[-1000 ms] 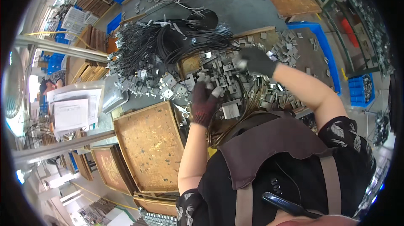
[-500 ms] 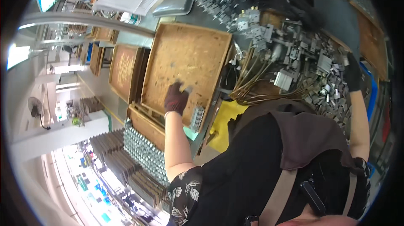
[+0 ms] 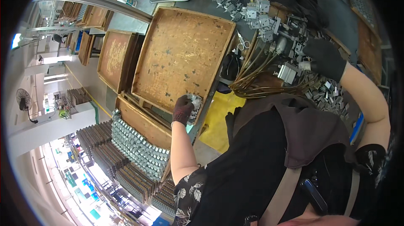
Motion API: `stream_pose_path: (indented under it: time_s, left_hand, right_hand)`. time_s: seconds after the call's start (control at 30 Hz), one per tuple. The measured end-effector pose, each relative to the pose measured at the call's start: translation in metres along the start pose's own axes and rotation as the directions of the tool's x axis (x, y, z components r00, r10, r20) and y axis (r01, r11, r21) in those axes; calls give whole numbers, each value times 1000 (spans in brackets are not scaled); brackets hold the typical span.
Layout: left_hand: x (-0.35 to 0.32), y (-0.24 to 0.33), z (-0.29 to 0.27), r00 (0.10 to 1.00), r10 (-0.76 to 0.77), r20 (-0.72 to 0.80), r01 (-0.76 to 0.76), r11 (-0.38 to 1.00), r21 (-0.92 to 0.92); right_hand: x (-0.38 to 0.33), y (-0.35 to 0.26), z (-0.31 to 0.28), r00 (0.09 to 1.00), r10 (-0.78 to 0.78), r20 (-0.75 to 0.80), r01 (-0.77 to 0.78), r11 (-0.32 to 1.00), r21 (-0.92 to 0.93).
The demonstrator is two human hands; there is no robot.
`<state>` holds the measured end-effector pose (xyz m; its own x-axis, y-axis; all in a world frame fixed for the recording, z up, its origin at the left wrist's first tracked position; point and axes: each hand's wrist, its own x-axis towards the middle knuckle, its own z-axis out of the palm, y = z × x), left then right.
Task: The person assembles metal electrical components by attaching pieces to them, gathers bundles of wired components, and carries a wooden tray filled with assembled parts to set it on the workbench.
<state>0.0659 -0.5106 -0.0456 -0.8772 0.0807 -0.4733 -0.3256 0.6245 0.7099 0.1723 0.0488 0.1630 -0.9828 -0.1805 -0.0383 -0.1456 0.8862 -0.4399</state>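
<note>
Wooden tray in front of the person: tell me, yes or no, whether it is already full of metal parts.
No. The wooden tray is nearly bare; only the gloved left hand holds a small metal part at its near edge.

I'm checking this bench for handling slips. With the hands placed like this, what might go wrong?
The left hand grips a small metal part right at the wooden tray's near edge, so it may fall off. The right hand reaches into a crowded pile of metal parts and wires, which might snag or drag.
</note>
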Motion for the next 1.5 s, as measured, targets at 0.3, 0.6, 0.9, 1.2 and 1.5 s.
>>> stream_pose_path:
  time_s: [0.3, 0.6, 0.9, 1.2, 1.5]
  left_hand:
    - [-2, 268, 89, 835, 544, 79, -216, 457, -863]
    - [10, 338, 312, 577, 645, 500, -567, 758, -324]
    - [38, 349, 336, 301, 677, 672, -72, 718, -692]
    - [91, 448, 193, 536, 759, 370, -837, 421, 348]
    - [16, 356, 286, 455, 760, 464, -701, 627, -339]
  right_hand:
    - [-21, 38, 22, 917, -109, 383, 314, 790, -526]
    - [-58, 94, -11, 988, -79, 130, 134, 854, -503]
    - [-38, 115, 9, 841, 265, 473, 51, 830, -556]
    - [56, 87, 4, 983, -67, -170, 27, 973, -229]
    - [26, 95, 2, 993, 46, -111, -51, 998, -45]
